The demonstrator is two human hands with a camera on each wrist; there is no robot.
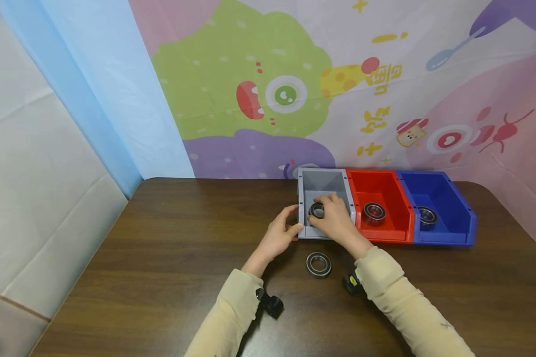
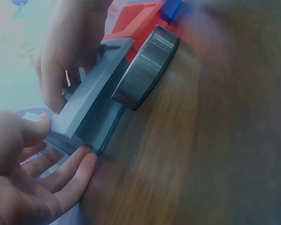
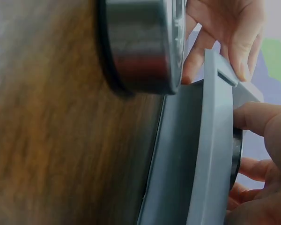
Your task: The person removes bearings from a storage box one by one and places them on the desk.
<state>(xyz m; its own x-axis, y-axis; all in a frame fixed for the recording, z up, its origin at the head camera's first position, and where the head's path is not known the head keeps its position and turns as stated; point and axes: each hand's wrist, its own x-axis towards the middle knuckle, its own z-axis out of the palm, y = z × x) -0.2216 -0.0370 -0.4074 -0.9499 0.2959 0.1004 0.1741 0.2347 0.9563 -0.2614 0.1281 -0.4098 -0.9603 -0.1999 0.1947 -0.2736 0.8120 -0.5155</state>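
Inside the grey bin [image 1: 323, 181], my right hand [image 1: 337, 220] holds a ball bearing [image 1: 316, 210] near the front, its fingers and thumb about the ring. In the right wrist view the bin's front lip partly hides that bearing [image 3: 236, 157]. My left hand [image 1: 277, 235] grips the grey bin's front left corner, with the thumb [image 2: 36, 129] at the rim and the fingers along the side. Another bearing [image 1: 318, 265] lies flat on the table in front of the grey bin, between the two forearms; neither hand touches it.
A red bin [image 1: 390, 230] and a blue bin [image 1: 446, 237] stand in a row to the right of the grey one. One bearing [image 1: 374, 213] sits in the red bin and another bearing [image 1: 427, 217] in the blue. Behind the wooden table [image 1: 183, 248] hangs a printed cloth [image 1: 232, 54].
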